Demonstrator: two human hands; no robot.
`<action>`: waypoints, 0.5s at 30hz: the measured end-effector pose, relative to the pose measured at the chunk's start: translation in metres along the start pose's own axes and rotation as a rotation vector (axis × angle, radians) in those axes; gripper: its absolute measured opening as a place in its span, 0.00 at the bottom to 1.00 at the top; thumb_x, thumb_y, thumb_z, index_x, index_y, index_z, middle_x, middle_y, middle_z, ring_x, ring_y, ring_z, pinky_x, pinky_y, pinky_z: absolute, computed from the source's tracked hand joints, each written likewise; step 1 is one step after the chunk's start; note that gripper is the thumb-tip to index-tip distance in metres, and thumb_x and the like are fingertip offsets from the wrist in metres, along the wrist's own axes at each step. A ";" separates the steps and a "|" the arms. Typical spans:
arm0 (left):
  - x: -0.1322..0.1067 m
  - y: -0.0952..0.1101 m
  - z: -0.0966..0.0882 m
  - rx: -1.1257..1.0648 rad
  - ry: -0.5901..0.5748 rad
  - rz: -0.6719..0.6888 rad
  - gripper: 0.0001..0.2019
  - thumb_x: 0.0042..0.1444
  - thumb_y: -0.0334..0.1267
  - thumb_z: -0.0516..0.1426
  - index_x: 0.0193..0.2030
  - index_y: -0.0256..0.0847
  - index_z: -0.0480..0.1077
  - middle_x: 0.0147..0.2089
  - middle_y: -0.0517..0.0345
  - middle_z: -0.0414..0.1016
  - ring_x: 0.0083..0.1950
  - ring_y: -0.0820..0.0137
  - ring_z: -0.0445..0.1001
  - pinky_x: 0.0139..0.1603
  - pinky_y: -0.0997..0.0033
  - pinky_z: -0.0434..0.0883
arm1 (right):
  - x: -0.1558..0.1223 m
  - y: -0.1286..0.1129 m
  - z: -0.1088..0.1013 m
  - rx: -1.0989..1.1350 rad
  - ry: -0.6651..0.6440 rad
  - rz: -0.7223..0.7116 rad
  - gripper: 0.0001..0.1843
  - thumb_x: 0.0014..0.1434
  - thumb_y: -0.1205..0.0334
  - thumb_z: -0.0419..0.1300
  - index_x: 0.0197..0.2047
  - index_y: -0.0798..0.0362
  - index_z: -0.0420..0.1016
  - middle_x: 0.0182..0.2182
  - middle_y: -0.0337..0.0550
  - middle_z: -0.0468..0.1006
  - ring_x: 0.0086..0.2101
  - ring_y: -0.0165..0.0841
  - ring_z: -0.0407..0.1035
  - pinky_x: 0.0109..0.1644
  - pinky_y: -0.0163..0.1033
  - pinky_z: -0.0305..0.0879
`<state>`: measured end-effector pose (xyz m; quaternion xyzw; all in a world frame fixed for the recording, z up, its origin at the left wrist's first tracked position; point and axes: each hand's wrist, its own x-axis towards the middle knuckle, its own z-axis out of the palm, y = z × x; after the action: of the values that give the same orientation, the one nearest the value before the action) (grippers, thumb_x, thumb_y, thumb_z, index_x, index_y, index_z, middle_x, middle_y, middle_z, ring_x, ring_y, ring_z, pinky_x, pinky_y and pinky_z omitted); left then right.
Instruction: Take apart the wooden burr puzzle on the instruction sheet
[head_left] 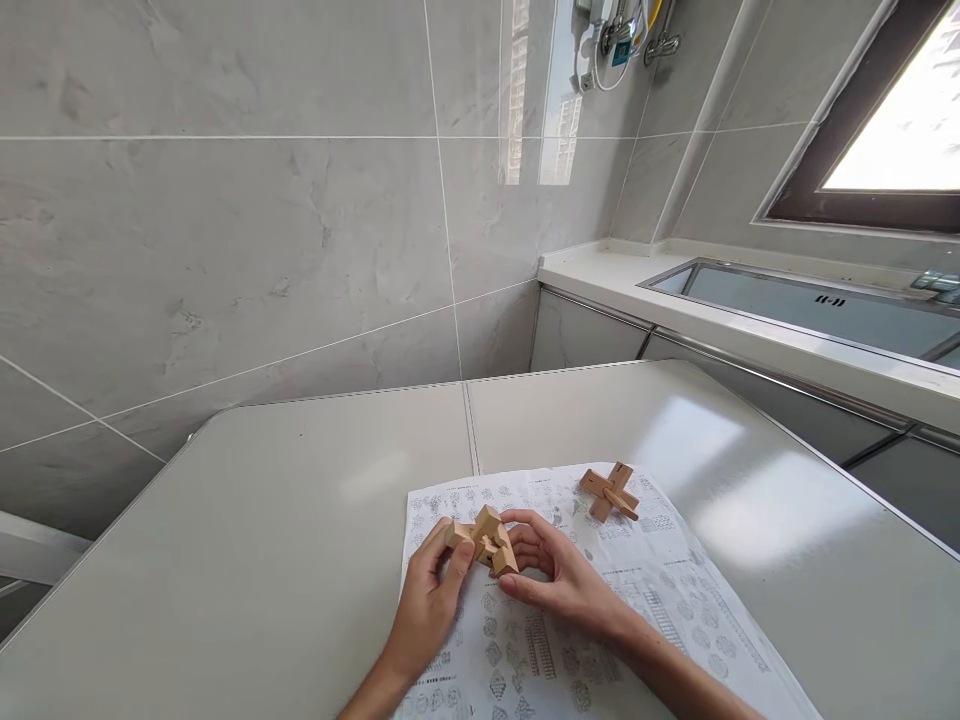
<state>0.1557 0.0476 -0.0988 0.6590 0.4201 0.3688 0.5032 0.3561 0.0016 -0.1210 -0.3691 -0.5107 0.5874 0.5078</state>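
Pale wood makes up the puzzle [486, 528], a small cluster of notched blocks joined at angles, which is held up between the 2 hands over the near middle of the surface [262, 560]. The left hand [433, 597] grasps it from the left, with the thumb pressed on the near side of a block and the fingers curled around the far side. The right hand [561, 575] grips it from the right: its index finger reaches over the far side, its thumb is at the nearest block, and the other fingers are bent in behind.

Under both hands lies a white paper sheet [649, 565], printed with rows of small grey line drawings and bits of text too small to read. Near the sheet's far right corner rests a cross [611, 492] of darker, reddish wood, made of bars that pass through each other; it is apart from both hands.

The surface is glossy and off-white, with a thin seam [471, 430] running from its far edge to the paper, and bright patches of light on its right half. Beyond it stands a grey tiled wall [225, 230]. At the far right are a white worktop [592, 264] with a sink [699, 264] set in it, a dark-framed window [806, 195], and pipes [616, 38] high on the wall.
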 end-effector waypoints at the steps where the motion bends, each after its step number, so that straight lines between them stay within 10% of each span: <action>1: 0.000 0.000 0.000 -0.032 0.040 -0.024 0.23 0.69 0.59 0.56 0.34 0.42 0.73 0.35 0.58 0.70 0.37 0.67 0.69 0.41 0.70 0.70 | 0.000 -0.001 0.000 -0.047 0.019 -0.014 0.30 0.62 0.57 0.73 0.63 0.46 0.67 0.44 0.42 0.79 0.46 0.39 0.76 0.53 0.46 0.73; 7: 0.004 0.002 -0.002 -0.187 0.139 -0.226 0.30 0.68 0.68 0.51 0.28 0.42 0.64 0.22 0.66 0.59 0.25 0.73 0.57 0.28 0.73 0.60 | -0.003 -0.001 0.005 -0.622 0.127 -0.100 0.34 0.55 0.70 0.71 0.62 0.46 0.66 0.51 0.46 0.78 0.50 0.44 0.73 0.58 0.52 0.71; 15: -0.001 0.004 0.001 -0.160 -0.021 -0.235 0.30 0.66 0.70 0.49 0.30 0.44 0.61 0.21 0.70 0.55 0.21 0.75 0.51 0.24 0.73 0.54 | -0.003 0.007 0.005 -0.905 0.064 -0.267 0.40 0.51 0.66 0.77 0.64 0.48 0.67 0.60 0.53 0.70 0.59 0.51 0.67 0.64 0.55 0.68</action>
<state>0.1569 0.0453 -0.0956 0.5667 0.4583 0.3327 0.5984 0.3503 -0.0022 -0.1271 -0.5023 -0.7425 0.2237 0.3826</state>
